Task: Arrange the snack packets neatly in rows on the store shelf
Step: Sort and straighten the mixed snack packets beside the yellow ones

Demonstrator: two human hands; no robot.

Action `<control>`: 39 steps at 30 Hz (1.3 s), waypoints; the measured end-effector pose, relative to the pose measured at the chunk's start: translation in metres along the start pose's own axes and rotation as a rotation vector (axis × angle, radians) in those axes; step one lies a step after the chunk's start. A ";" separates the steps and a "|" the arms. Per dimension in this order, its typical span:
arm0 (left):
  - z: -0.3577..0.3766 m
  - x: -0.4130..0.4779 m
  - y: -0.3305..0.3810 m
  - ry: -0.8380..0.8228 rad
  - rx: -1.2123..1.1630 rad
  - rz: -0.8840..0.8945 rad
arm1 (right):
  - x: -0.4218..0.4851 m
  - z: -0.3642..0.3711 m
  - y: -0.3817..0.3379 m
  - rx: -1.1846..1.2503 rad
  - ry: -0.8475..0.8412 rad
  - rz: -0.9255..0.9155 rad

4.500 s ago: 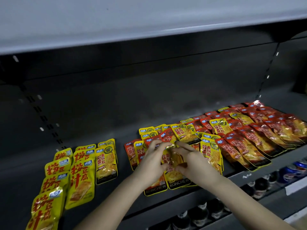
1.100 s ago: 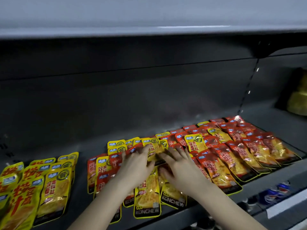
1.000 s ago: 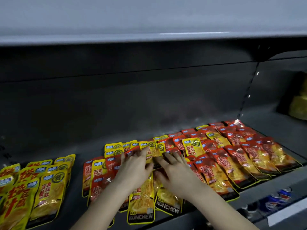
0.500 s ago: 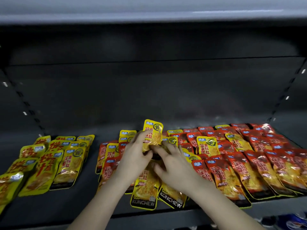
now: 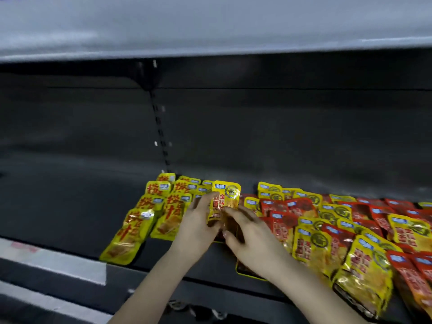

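Left hand [image 5: 196,228], right hand [image 5: 252,239] pinch blurry-print yellow packet [image 5: 228,195].

A dark grey shelf [image 5: 58,218] carries 2 groups of flat snack packets, its left part bare. Nearer the middle, yellow packets with red characters [image 5: 149,218] lie in overlapping rows running front to back, the front one reaching the shelf's front edge. To the right, a mixed spread of red and yellow packets [image 5: 327,230] lies overlapped and less even, running out of view at the right.
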State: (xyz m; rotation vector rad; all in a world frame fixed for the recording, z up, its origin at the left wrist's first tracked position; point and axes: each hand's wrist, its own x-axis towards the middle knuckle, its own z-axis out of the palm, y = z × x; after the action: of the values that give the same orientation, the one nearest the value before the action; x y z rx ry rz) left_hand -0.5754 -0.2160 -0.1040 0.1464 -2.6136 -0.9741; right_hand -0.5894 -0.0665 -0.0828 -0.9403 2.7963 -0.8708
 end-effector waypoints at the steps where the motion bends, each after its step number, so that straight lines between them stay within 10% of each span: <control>1: -0.006 -0.002 -0.008 -0.002 0.003 -0.005 | 0.003 0.007 -0.006 0.000 -0.012 -0.004; 16: -0.033 -0.015 -0.068 -0.225 0.015 0.077 | 0.012 0.073 -0.042 -0.159 -0.086 0.160; 39: -0.023 -0.024 -0.077 -0.077 0.327 0.201 | 0.005 0.094 -0.027 -0.214 0.062 0.215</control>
State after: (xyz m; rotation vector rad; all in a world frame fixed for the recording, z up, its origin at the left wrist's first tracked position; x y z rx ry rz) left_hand -0.5470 -0.2831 -0.1448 -0.0755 -2.7751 -0.4907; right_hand -0.5572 -0.1335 -0.1462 -0.6258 3.0165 -0.5917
